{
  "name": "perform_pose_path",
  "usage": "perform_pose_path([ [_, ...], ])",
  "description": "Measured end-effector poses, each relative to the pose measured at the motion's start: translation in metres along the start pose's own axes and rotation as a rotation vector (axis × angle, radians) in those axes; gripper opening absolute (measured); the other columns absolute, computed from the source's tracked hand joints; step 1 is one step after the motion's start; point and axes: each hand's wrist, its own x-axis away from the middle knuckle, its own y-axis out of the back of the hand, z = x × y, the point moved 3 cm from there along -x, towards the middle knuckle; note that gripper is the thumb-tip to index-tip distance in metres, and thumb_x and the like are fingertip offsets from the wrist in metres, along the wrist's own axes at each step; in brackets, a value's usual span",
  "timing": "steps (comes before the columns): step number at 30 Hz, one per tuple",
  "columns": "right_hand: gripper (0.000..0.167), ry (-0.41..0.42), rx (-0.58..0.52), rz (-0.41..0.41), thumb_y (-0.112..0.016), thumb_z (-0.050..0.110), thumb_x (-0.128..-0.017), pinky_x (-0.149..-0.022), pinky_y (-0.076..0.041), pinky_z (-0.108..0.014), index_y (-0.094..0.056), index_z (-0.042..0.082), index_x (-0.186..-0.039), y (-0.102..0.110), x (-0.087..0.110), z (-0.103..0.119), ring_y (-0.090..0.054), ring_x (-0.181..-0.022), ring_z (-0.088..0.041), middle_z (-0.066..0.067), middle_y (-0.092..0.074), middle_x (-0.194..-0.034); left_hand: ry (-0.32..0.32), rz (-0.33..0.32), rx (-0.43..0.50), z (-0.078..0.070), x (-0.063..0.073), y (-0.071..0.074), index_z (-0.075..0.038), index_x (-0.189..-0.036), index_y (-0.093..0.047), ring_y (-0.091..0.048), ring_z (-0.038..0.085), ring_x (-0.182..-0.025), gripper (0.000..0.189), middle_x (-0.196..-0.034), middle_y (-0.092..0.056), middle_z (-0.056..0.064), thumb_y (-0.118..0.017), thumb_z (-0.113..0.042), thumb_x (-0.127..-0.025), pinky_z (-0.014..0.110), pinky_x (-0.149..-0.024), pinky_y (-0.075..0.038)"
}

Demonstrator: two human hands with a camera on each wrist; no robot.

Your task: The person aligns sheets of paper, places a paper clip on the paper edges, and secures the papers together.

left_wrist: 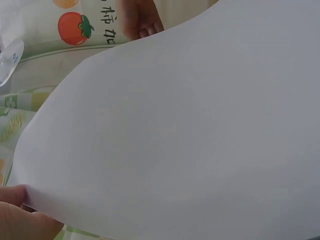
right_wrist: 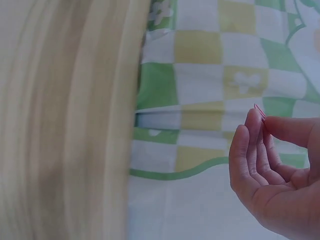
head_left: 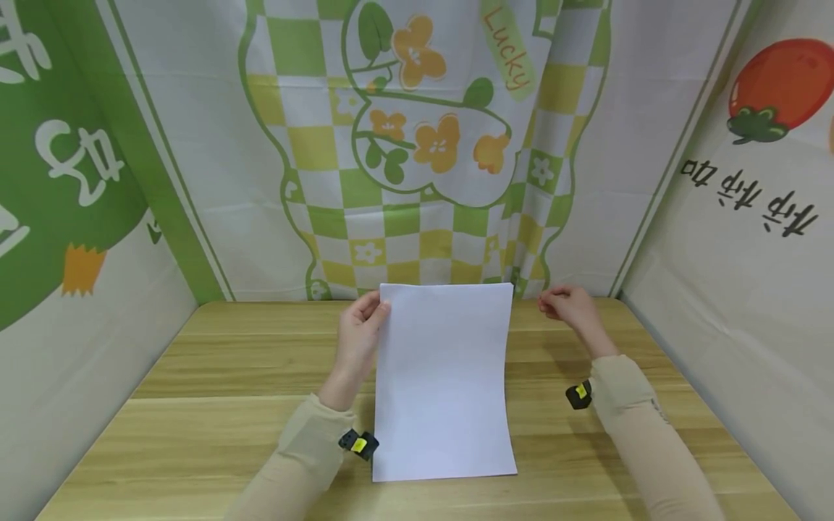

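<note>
Several layers of white paper, or one sheet of it (head_left: 444, 383), stand up from the table, bowed along the right edge in the head view. My left hand (head_left: 359, 334) pinches the upper left corner between thumb and fingers. In the left wrist view the paper (left_wrist: 165, 130) fills most of the picture. Off to the paper's right, my right hand (head_left: 573, 311) is raised and apart from it. Between its thumb and fingertips it pinches a small red paper clip (right_wrist: 259, 110), whose thin wire loop pokes out; the rest is hidden by the fingers.
Under the hands lies a wood-grain table (head_left: 241, 369). Behind it hangs a printed cloth (head_left: 430, 217) with green and yellow checks. Side cloths rise at the left (head_left: 85, 347) and right (head_left: 736, 311). Each wrist carries a small black camera (head_left: 359, 444).
</note>
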Motion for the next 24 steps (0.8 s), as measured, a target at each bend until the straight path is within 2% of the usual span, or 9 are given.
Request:
perform_pose_path([
  [6, 0.033, 0.05, 0.032, -0.027, -0.051, 0.012, -0.097, -0.072, -0.054, -0.017, -0.051, -0.014, -0.117, 0.0, 0.004, 0.019, -0.062, -0.071, 0.004, 0.006, -0.065, -0.081, -0.005, -0.009, 0.028, -0.001, 0.001, -0.001, 0.012, -0.111, -0.059, -0.062, 0.006, -0.074, 0.022, -0.082, -0.067, -0.007, -0.055, 0.001, -0.093, 0.02, -0.066, -0.05],
  [13, 0.035, 0.09, 0.072, -0.044, -0.053, 0.017, -0.096, -0.073, -0.054, -0.019, -0.053, -0.011, -0.116, -0.002, 0.01, 0.039, -0.063, -0.073, 0.003, -0.001, -0.067, -0.089, 0.004, -0.018, 0.018, -0.003, 0.003, -0.001, 0.011, -0.111, -0.06, -0.061, 0.005, -0.073, 0.022, -0.08, -0.066, -0.008, -0.055, -0.001, -0.093, 0.02, -0.064, -0.05],
  [19, 0.032, 0.101, 0.092, -0.061, -0.054, 0.017, -0.096, -0.072, -0.055, -0.021, -0.056, -0.01, -0.114, -0.003, 0.011, 0.047, -0.063, -0.071, 0.003, -0.002, -0.068, -0.089, 0.016, -0.024, 0.022, -0.003, 0.003, 0.0, 0.011, -0.112, -0.06, -0.06, 0.005, -0.072, 0.023, -0.079, -0.065, -0.009, -0.055, -0.002, -0.093, 0.019, -0.063, -0.049],
  [24, 0.031, 0.103, 0.102, -0.074, -0.054, 0.017, -0.096, -0.076, -0.056, -0.026, -0.055, -0.009, -0.114, -0.001, 0.013, 0.051, -0.063, -0.071, 0.003, -0.006, -0.068, -0.093, 0.023, -0.026, 0.028, -0.003, 0.002, 0.0, 0.011, -0.113, -0.059, -0.06, 0.005, -0.072, 0.023, -0.078, -0.064, -0.01, -0.056, -0.002, -0.093, 0.019, -0.063, -0.049],
])
